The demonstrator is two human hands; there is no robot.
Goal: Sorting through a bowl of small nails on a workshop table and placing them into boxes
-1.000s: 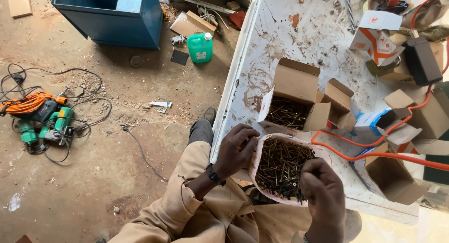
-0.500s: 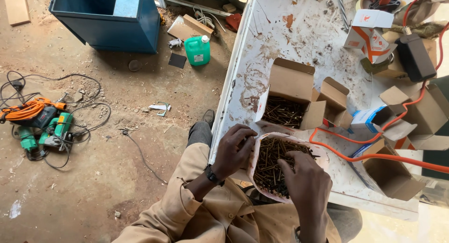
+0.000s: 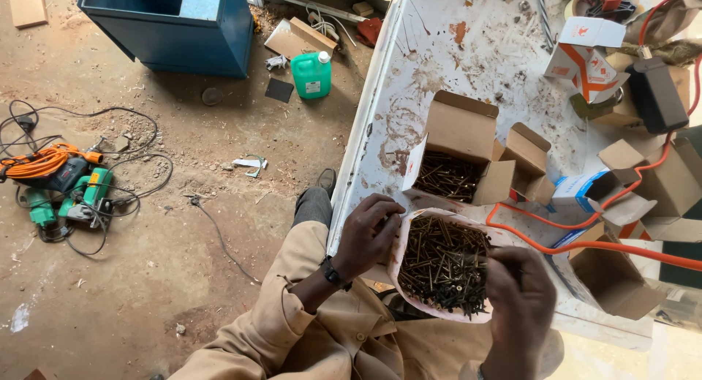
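A pale paper bag [image 3: 406, 237] full of dark screws [image 3: 442, 263] rests at the near edge of the white table [image 3: 468, 65]. My left hand [image 3: 368, 234] grips the bag's left rim and holds it open. My right hand [image 3: 521, 299] reaches into the bag from the right, fingers closed among the screws. Just behind the bag stands an open cardboard box [image 3: 462, 128] that also holds screws [image 3: 446, 177].
Several open cardboard boxes [image 3: 621, 277], an orange cable [image 3: 585, 237] and a black block [image 3: 656, 95] crowd the table's right side. On the dirt floor lie a blue bin [image 3: 172, 25], a green canister [image 3: 312, 74] and green power tools [image 3: 80, 197] with cords.
My right hand has moved from the bag's lower rim up into the screws. The left hand keeps its hold on the rim.
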